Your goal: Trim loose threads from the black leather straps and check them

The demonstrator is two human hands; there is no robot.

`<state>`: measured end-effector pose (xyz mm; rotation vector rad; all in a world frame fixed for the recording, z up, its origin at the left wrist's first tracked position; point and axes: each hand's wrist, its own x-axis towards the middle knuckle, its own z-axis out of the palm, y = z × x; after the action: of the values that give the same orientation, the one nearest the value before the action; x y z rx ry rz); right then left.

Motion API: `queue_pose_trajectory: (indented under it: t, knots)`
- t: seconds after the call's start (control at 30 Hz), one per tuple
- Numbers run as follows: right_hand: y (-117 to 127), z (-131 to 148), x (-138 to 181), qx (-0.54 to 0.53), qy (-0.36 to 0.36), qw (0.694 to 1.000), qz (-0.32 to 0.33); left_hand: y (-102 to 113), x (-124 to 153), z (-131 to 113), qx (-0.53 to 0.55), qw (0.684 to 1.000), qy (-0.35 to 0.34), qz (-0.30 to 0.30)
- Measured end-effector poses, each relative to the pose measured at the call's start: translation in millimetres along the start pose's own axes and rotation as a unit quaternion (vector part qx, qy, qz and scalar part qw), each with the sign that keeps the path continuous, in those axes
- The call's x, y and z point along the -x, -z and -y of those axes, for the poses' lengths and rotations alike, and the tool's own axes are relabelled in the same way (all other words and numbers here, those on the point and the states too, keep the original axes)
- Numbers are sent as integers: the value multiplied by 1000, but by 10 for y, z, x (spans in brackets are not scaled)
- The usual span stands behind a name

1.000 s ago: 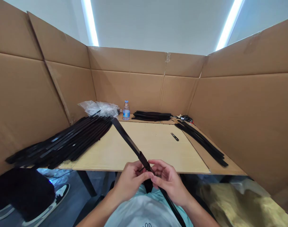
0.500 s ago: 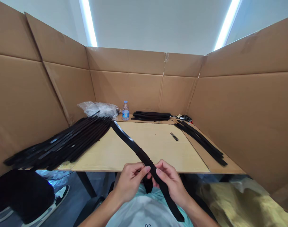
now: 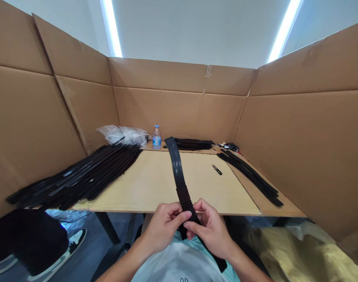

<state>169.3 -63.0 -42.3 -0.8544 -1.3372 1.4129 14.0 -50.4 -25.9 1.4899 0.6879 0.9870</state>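
Observation:
A long, flat black strip point(image 3: 176, 164) rises from my lap over the table's front edge, its far half bare, glossy and curved. Around the near part sits a matte black fabric sleeve point(image 3: 183, 195), wrinkled just beyond my thumbs. My left hand point(image 3: 166, 224) pinches the sleeved strip from the left, thumb on top. From the right, my right hand point(image 3: 210, 228) grips it slightly nearer to me, thumb laid across it. The near end slants down to the right under my right wrist. Some fingers are hidden behind the strip.
Many glossy black strips point(image 3: 87, 176) lie piled at the left, beside clear plastic bags point(image 3: 123, 135) and a water bottle point(image 3: 157, 137). Dark strips point(image 3: 193, 144) are stacked at the back, others point(image 3: 252, 176) lie right. Small thread snips point(image 3: 216, 169) rest on the board. Cardboard walls point(image 3: 155, 105) surround the table.
The strip's far end has swung right and risen, from pointing at the left pile to standing more upright. Both hands keep hold of it; my right hand has shifted slightly left.

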Motion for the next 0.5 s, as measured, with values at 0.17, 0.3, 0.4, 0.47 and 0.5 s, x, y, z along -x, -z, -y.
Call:
queue_pose_trajectory:
  t: [0.17,0.3,0.4,0.47,0.5]
  knots:
    - [15,49,37,8,35,999,23,22,-1,48,-11,1000,7,-11]
    - [34,108,23,-35,38,997,50,47,-15,56,-55,997,12,-59]
    - [47,100,8,-47,35,998,33,59,-28,23,-80,995,11,-61]
    - [61,75,2,-46,44,998,8,65,-37,-2,-111,992,4,-66]
    - [68,62,-1,-46,48,998,-3,67,-41,-11,-124,990,0,-71]
